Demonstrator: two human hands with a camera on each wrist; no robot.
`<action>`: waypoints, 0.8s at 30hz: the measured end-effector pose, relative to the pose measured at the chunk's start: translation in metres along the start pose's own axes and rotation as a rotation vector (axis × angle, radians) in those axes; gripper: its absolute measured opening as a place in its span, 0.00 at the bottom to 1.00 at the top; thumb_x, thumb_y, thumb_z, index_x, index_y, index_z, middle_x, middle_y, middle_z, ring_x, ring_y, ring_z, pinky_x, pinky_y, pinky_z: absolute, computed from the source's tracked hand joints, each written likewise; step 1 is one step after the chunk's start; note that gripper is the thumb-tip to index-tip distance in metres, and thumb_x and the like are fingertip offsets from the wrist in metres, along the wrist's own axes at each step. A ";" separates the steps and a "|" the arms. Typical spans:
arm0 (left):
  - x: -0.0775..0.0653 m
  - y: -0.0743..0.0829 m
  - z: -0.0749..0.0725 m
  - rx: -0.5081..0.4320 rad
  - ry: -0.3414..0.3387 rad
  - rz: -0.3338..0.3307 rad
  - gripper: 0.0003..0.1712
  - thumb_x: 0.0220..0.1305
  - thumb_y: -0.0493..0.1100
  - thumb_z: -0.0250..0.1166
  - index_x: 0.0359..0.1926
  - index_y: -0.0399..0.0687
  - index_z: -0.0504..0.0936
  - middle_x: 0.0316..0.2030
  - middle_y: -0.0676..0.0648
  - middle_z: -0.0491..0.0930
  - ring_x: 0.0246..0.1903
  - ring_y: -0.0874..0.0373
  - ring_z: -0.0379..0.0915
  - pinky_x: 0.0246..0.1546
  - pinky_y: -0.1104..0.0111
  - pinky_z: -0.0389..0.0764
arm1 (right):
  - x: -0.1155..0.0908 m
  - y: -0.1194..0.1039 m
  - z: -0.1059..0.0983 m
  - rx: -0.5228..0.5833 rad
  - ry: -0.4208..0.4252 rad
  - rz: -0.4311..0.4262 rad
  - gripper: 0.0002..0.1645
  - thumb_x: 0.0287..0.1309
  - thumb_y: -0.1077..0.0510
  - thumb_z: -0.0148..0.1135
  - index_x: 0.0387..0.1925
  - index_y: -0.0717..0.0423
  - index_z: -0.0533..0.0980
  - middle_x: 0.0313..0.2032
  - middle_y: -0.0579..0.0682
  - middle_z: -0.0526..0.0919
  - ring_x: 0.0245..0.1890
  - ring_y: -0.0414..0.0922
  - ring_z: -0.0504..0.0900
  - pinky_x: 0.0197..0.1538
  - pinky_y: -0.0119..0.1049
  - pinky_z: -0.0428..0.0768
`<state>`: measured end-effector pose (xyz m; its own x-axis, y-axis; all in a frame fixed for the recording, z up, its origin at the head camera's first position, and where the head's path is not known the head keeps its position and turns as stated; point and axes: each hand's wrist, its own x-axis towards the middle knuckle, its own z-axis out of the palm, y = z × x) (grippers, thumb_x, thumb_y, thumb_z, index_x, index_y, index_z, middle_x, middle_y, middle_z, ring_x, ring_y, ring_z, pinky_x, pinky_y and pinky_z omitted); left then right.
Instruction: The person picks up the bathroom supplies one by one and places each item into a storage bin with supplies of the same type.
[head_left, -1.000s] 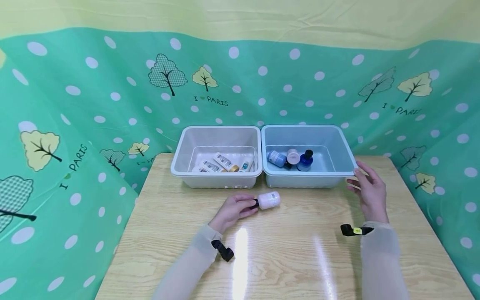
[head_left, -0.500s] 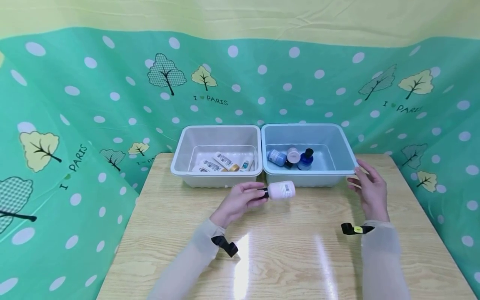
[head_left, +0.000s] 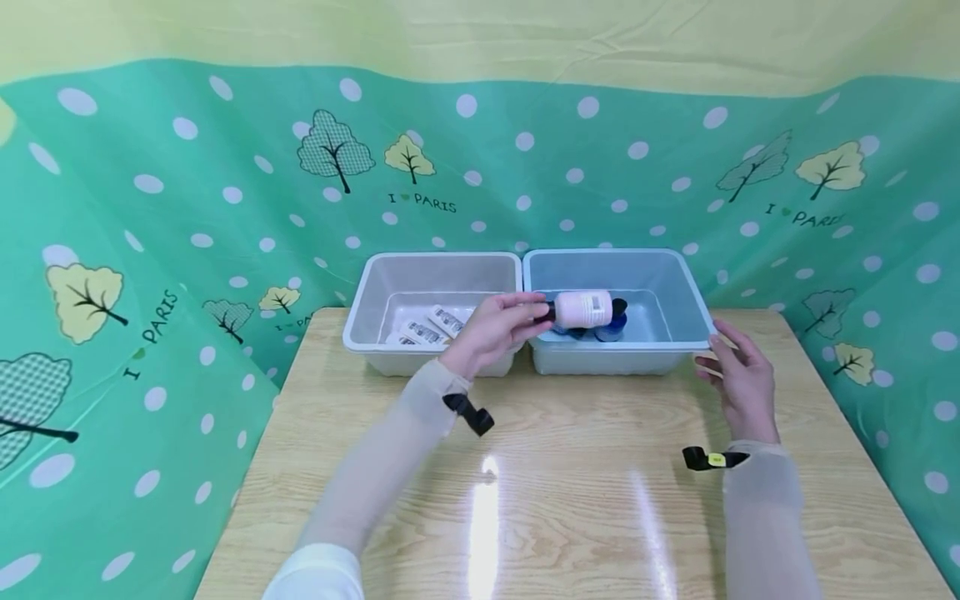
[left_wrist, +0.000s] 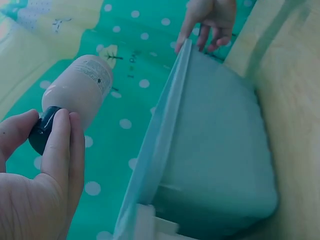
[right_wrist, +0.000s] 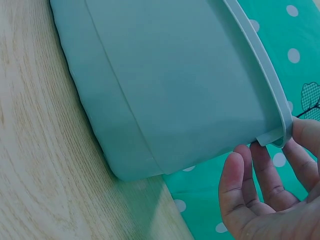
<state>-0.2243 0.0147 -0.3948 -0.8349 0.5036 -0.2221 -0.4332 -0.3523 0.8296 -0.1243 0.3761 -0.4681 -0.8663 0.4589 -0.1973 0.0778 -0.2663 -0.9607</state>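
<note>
My left hand (head_left: pixel 498 329) pinches a pale pink bottle (head_left: pixel 583 309) by its black cap (left_wrist: pixel 44 131), between thumb and fingertips. The bottle lies sideways over the light blue bin (head_left: pixel 611 362), its base pointing right. Below it, a dark blue bottle (head_left: pixel 610 331) with a black cap is partly covered; the bin's other bottles are mostly hidden. At the bin's front right corner, my right hand (head_left: pixel 741 383) pinches the rim (right_wrist: pixel 280 107), thumb on the outer edge and fingers beneath.
A grey bin (head_left: pixel 438 360) stands against the blue one on its left, with several white tubes (head_left: pixel 424 332) inside, partly behind my left hand. Both bins sit at the back of the wooden table (head_left: pixel 585 467), before a green dotted curtain (head_left: pixel 480 167).
My left hand has lifted the pink bottle off the table in front of the bins and carried it forward and right, over the blue bin. The right hand stays at the rim.
</note>
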 end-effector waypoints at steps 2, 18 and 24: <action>0.015 0.008 0.005 0.005 0.005 0.002 0.23 0.67 0.26 0.62 0.62 0.25 0.71 0.57 0.32 0.74 0.48 0.46 0.82 0.53 0.64 0.81 | 0.000 0.000 -0.001 0.003 -0.001 -0.001 0.32 0.62 0.51 0.69 0.67 0.46 0.74 0.50 0.47 0.76 0.37 0.45 0.84 0.35 0.32 0.86; 0.114 0.032 0.042 0.344 0.124 -0.022 0.15 0.63 0.31 0.70 0.50 0.32 0.82 0.45 0.41 0.80 0.38 0.53 0.84 0.47 0.65 0.84 | 0.001 0.000 -0.002 -0.005 0.001 -0.010 0.31 0.61 0.50 0.70 0.66 0.46 0.75 0.53 0.48 0.76 0.35 0.44 0.84 0.35 0.31 0.85; 0.132 0.018 0.047 0.383 0.170 -0.020 0.10 0.61 0.33 0.71 0.43 0.35 0.84 0.38 0.45 0.82 0.36 0.54 0.84 0.50 0.61 0.83 | 0.003 0.001 -0.001 -0.009 0.000 -0.007 0.32 0.61 0.49 0.70 0.66 0.46 0.75 0.53 0.47 0.76 0.36 0.45 0.84 0.36 0.32 0.85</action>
<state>-0.3262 0.1116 -0.3848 -0.8856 0.3588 -0.2949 -0.3191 -0.0087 0.9477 -0.1261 0.3776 -0.4695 -0.8669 0.4605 -0.1908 0.0765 -0.2554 -0.9638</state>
